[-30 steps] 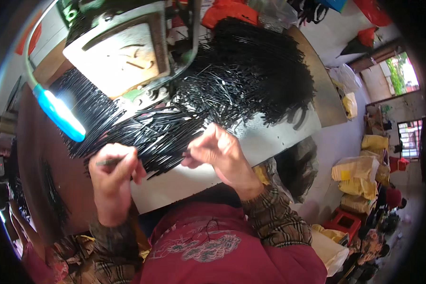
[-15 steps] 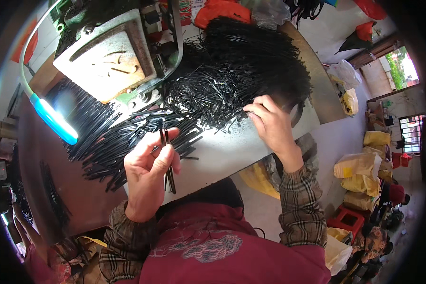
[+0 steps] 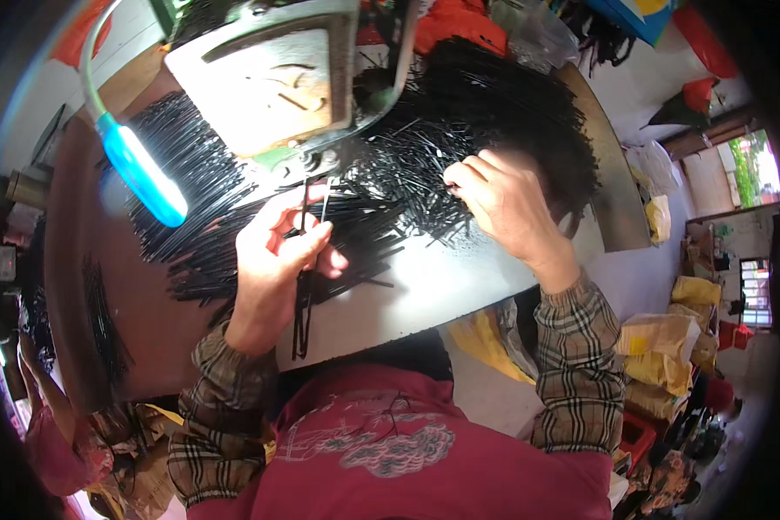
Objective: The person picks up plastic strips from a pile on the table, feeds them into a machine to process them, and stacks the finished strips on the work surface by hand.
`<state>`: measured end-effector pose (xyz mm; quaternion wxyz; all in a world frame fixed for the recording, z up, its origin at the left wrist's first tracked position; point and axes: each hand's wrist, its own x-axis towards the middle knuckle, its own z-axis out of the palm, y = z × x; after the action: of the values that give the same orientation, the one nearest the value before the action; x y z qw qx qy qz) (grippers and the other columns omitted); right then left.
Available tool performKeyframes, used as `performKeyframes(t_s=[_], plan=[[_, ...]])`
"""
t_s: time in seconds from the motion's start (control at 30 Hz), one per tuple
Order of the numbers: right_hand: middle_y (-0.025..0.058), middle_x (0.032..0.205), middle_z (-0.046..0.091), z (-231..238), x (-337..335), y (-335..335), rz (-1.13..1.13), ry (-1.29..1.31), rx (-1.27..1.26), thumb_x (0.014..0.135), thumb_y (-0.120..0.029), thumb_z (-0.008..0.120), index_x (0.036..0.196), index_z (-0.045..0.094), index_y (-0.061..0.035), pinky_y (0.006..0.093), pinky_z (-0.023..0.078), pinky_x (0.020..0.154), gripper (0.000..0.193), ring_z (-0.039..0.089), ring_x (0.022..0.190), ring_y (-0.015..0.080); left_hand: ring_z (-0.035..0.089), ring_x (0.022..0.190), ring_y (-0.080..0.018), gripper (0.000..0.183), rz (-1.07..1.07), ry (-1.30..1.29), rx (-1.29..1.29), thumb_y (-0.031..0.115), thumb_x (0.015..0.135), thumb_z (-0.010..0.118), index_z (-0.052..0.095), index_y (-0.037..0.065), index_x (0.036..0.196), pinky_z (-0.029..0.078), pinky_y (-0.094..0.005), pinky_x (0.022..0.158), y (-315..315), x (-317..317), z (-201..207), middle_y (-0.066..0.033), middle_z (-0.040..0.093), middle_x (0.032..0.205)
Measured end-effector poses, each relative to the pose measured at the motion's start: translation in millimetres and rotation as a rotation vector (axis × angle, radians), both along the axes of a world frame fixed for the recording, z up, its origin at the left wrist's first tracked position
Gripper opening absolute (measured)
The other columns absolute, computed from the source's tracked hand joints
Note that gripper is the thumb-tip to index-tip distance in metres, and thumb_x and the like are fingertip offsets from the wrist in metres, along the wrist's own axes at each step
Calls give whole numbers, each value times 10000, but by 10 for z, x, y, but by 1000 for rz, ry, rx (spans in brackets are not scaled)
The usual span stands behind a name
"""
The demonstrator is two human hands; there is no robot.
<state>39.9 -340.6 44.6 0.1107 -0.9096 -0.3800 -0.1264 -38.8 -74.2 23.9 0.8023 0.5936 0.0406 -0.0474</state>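
Note:
My left hand (image 3: 273, 247) is closed, with thumb and fingers pinching a pair of thin black strips (image 3: 302, 312). The strips stand lengthwise, their far tips at the lower edge of a metal machine (image 3: 264, 95) and their near ends hanging past the palm. Beneath that hand lies a spread of loose black strips (image 3: 208, 251) on the table. My right hand (image 3: 511, 208) is over the near right side of a tangled heap of short black pieces (image 3: 412, 173). Its fingertips are pressed together; a small dark bit shows there, too small to name.
A lit blue lamp (image 3: 143, 173) on a bent neck hangs left of the machine. The pale table (image 3: 425, 277) ends in front of my body. A tall black bundle (image 3: 511, 95) stands far right. Yellow sacks (image 3: 659, 347) are piled on the floor at right. Another person (image 3: 56, 442) is at far left.
My left hand has moved forward, bringing the strips' tips up to the machine's lower edge. My right hand stays by the heap, fingers now more tightly closed. The whole view has shifted slightly.

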Motion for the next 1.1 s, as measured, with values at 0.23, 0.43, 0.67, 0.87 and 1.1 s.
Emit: performKeyframes(t_s=[0.23,0.43,0.67,0.87,1.1], plan=[[78,726,625,-20,329,318,185,-43,41,795,-112,636,793,645,-59,332,529,617,54,634,715,230,633,644,-148,361,26,-27,-94,34,877,625,514,-34,1213,508,-229,555,103,67,-156,-50,583,850],[137,789,684,-54,432,372,296,57,109,798,-49,589,867,694,-22,346,544,638,129,675,712,276,636,638,-141,331,69,-33,-126,30,876,627,529,-31,1186,513,-226,559,159,83,-205,-35,579,819],[112,781,642,55,383,407,277,-48,27,781,-10,595,975,663,-9,341,548,620,206,644,686,265,639,655,-140,298,61,-28,-142,24,879,618,544,-35,1162,521,-228,572,196,103,-252,-45,586,838],[105,784,620,351,-80,896,210,-38,78,793,-55,639,1087,631,-32,325,530,578,295,631,668,259,640,669,-145,281,76,-50,-151,28,884,612,546,-41,1149,529,-236,586,152,149,-265,-57,593,853],[76,721,651,-322,-73,1317,-122,747,794,885,-75,606,1018,639,8,265,472,486,161,593,547,117,628,677,-132,361,95,-92,-213,63,872,632,507,-23,1199,532,-237,571,163,146,-346,-52,595,858]])
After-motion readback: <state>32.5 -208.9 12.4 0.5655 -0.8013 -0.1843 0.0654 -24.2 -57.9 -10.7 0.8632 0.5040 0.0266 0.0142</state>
